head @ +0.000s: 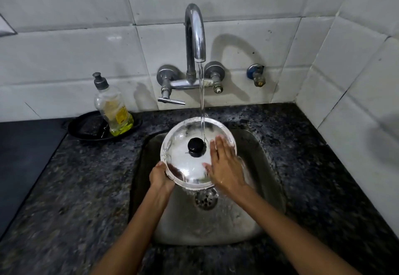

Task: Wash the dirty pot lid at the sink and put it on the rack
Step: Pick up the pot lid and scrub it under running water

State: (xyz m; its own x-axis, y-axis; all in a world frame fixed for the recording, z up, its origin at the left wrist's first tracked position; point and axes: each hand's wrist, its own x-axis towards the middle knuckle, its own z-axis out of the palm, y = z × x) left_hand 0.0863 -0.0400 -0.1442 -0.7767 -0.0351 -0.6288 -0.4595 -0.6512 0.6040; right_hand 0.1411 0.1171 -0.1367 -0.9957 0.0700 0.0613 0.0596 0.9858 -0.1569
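- Both bare forearms enter from the bottom edge, elbows cut off.
- Left hand grips the near-left rim of the round steel pot lid with black knob; its fingers are hidden under the lid.
- Right hand lies open and flat on the lid's right side.
- Lid is tilted over the steel sink basin, under the running curved chrome tap.
- Perforated drain is partly hidden below the lid.
- Clear soap bottle with yellow liquid stands left of the tap.

I hold the round steel pot lid, black knob up and tilted toward me, wet under running water above the sink.
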